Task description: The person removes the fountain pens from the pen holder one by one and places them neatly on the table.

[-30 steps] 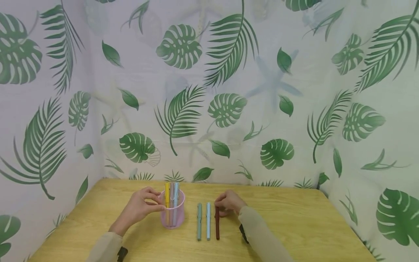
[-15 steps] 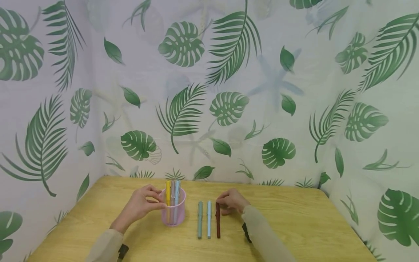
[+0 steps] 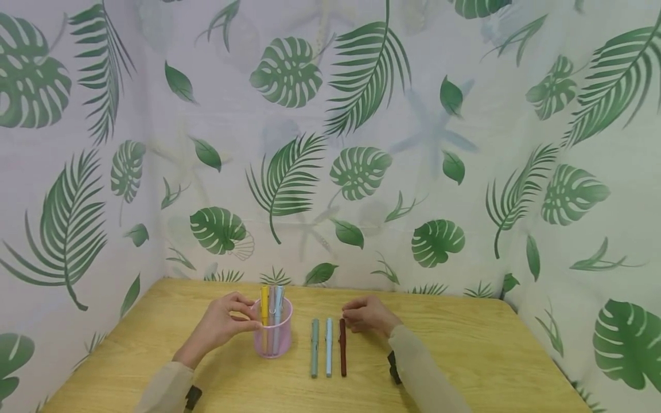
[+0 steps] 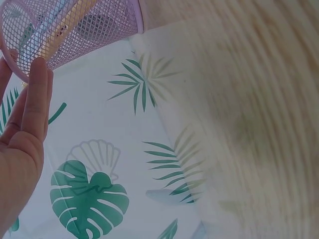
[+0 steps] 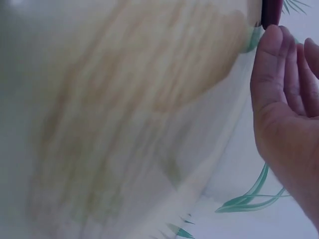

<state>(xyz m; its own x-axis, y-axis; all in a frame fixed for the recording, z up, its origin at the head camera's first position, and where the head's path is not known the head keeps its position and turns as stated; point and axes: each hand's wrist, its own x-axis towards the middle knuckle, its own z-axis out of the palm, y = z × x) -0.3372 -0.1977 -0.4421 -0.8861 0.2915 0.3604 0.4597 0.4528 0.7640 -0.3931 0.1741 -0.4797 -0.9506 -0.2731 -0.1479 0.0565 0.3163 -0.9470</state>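
Note:
A pink mesh pen holder stands upright at the left of the table, with a yellow pen, a greyish pen and a light blue pen inside. My left hand holds the holder's left side at the rim, thumb in front. In the left wrist view its fingers meet the mesh rim. To the right lie a green pen, a pale blue pen and a dark red pen, side by side. My right hand has its fairly straight fingertips right at the dark red pen's far end.
The wooden table reaches back to a white leaf-print curtain, which also hangs along both sides. A dark strap shows at the right wrist, another at the left.
My right hand has loosened from the dark red pen and drawn slightly right, leaving the pen lying in the row. The left hand stays on the pen holder.

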